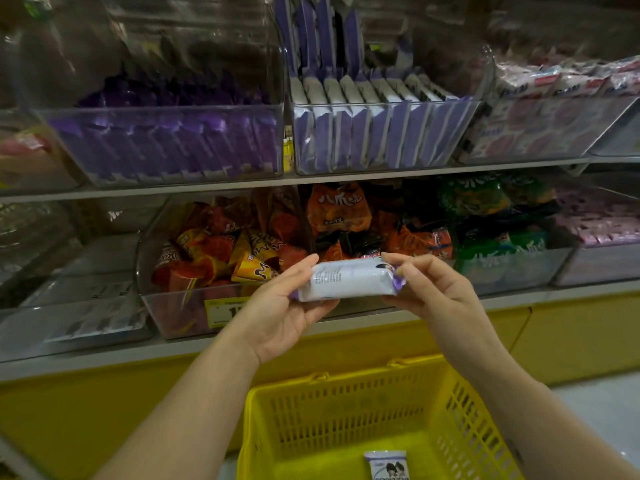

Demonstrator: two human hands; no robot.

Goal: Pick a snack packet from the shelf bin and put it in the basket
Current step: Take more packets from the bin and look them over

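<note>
A white and purple snack packet (346,278) is held flat between both hands in front of the lower shelf, its printed back side facing me. My left hand (287,306) grips its left end and my right hand (429,289) pinches its right end. Directly below stands a yellow plastic basket (346,410), with one similar packet (387,465) lying on its floor. The clear bin (381,133) of the same purple and white packets sits on the upper shelf, above the hands.
Clear bins line both shelves: dark purple packs (173,140) upper left, pink and white packs (554,109) upper right, orange and red snacks (242,251) behind the hands, green bags (491,216) to the right. A yellow shelf base (571,341) runs below.
</note>
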